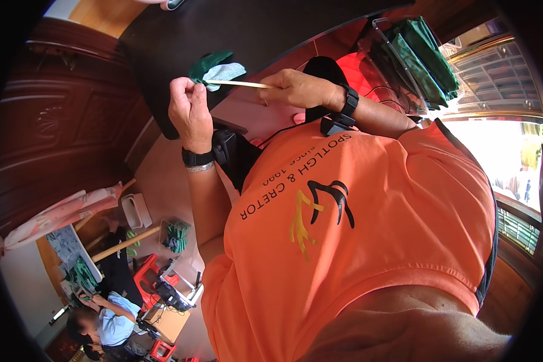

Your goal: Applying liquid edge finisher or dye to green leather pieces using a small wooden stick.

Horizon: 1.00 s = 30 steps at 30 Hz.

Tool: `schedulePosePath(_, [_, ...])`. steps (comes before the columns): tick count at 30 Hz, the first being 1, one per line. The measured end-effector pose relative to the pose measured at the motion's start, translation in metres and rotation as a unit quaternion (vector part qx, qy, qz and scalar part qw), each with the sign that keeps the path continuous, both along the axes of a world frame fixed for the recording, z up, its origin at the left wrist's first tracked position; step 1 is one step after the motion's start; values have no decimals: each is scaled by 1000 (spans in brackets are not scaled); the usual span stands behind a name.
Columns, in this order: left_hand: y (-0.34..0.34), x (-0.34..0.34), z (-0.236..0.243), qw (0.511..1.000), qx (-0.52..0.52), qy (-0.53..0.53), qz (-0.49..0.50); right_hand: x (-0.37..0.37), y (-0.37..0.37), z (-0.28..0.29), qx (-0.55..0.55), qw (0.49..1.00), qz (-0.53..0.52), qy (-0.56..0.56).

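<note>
My left hand (pixel 190 111) pinches a small fabric piece, its fingers closed near the dark table's edge. The fabric piece (pixel 225 72) is dark green on one side and pale grey on the other. From it a thin pale stick (pixel 238 83) runs across to my right hand (pixel 295 88), whose closed fingers grip the stick's other end. The stick's left tip meets the fabric by my left fingertips; whether it goes inside the cloth I cannot tell. Black straps circle both wrists.
A black table (pixel 235 27) lies just beyond my hands. At the right, a clear bin (pixel 398 66) holds folded green fabric (pixel 422 60). Lower left, another person (pixel 111 320) works near a table with green pieces. Red stools (pixel 145 277) and a cardboard box (pixel 168 323) stand nearby.
</note>
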<state>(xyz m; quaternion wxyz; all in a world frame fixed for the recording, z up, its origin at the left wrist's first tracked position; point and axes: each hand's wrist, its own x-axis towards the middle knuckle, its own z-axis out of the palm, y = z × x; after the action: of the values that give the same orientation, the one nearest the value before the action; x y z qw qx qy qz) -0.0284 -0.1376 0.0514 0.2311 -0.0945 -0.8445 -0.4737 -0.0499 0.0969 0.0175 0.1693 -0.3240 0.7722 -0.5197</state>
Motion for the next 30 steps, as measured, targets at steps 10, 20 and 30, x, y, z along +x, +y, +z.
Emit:
schedulePosePath(10, [8,-7,9,977,49,111,-174,6,5,44,13,970,98,-221])
schedulePosePath(20, [51,9,2,919,391,3,-58,22,-21,33,-67,967,39,-241])
schedulePosePath(30, [5,3,-10,905,423,39,-15,12,8,50,44,996,-72,31])
